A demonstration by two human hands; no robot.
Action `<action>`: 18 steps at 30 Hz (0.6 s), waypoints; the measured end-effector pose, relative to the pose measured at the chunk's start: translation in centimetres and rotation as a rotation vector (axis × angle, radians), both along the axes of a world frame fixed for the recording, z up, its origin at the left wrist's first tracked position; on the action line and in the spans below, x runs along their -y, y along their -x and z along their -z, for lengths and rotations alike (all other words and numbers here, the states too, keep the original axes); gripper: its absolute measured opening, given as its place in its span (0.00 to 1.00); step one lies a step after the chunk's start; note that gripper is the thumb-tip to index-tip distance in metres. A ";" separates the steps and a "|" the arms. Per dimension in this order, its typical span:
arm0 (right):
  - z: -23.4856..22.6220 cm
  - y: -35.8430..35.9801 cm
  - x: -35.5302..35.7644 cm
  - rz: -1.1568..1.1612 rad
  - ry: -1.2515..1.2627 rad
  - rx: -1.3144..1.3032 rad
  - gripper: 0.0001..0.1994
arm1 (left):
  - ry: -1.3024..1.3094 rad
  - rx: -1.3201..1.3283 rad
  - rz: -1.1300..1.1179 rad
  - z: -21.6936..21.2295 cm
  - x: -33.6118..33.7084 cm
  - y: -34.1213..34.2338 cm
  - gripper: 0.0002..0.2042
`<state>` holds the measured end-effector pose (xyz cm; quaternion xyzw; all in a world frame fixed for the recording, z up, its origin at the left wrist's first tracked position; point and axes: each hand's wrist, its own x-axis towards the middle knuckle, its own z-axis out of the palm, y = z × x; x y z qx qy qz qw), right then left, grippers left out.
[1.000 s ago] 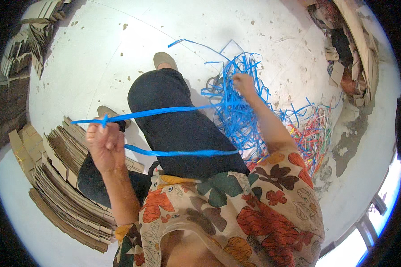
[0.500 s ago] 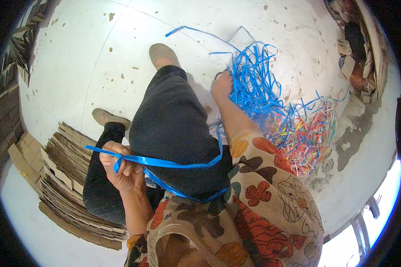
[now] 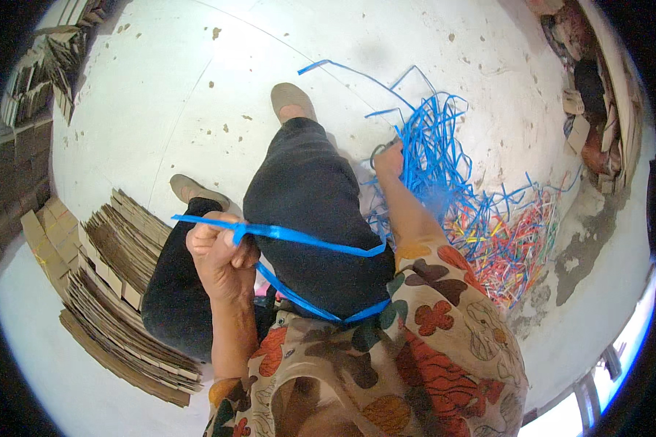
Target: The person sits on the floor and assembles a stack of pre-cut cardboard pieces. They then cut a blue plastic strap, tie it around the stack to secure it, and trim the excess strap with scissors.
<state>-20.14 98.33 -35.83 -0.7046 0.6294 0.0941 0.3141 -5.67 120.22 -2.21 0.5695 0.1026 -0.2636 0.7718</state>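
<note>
In my left hand [image 3: 224,255] a flat blue plastic strap [image 3: 299,234] is pinched, with its short free end sticking out to the left past my fingers. A small knot or fold shows at the fingertips. From there the strap loops around my dark-trousered right thigh [image 3: 306,189], one run over the top and another nearer my body. My right hand [image 3: 390,159] is low on the far right, fingers closed around a dark looped handle [image 3: 376,154] like that of scissors; its other end is hidden. Next to that hand lies a tangled heap of blue straps [image 3: 434,149].
Red, yellow, white and green strips [image 3: 503,251] are piled nearer on the right. Stacks of flattened cardboard [image 3: 116,320] stand left of my leg, with further cardboard [image 3: 33,98] at the far left. Cardboard pieces [image 3: 577,131] lie along the right wall.
The whole view has shifted, so everything sits further right and lower. My left hand has moved slightly forward with the strap. My right hand stays beside the blue heap.
</note>
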 end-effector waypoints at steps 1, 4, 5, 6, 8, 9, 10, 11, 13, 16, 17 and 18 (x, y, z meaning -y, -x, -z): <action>-1.2 0.0 -0.2 0.011 -0.004 0.022 0.21 | -0.035 -0.004 -0.005 -0.3 0.0 0.1 0.08; 0.3 5.5 0.9 0.547 -0.664 0.500 0.15 | -0.143 -0.004 0.026 -1.4 1.1 0.0 0.07; 0.2 8.6 2.2 0.592 -0.963 0.611 0.16 | -0.185 -0.001 0.038 -1.9 1.6 -0.2 0.07; -0.2 11.3 2.8 0.624 -1.271 0.708 0.16 | -0.222 0.045 0.039 -2.2 2.2 -0.3 0.07; -9.4 10.9 2.7 0.113 -1.182 0.702 0.14 | -0.191 0.043 -0.027 -2.9 2.7 -0.1 0.06; -13.8 11.2 3.0 -0.117 -1.086 0.698 0.14 | -0.167 0.043 -0.040 -3.2 3.0 0.0 0.06; -16.0 12.0 3.4 -0.141 -1.034 0.669 0.16 | -0.097 0.049 -0.071 -3.6 3.4 0.1 0.05; -17.8 12.7 3.7 -0.166 -0.987 0.639 0.19 | -0.074 0.061 -0.056 -3.8 3.6 0.3 0.05; -23.0 12.2 4.2 0.160 -1.017 0.525 0.26 | -0.028 0.082 -0.031 -4.3 3.9 0.9 0.05; -28.6 10.7 3.6 0.398 -0.853 0.798 0.32 | -0.022 0.119 0.045 -4.6 4.5 2.5 0.05; -30.9 10.5 3.3 0.304 -0.877 0.871 0.33 | -0.016 0.137 0.069 -4.7 4.5 2.9 0.05; -33.1 10.5 2.8 0.210 -0.900 0.937 0.34 | -0.012 0.126 0.059 -4.8 4.5 3.1 0.05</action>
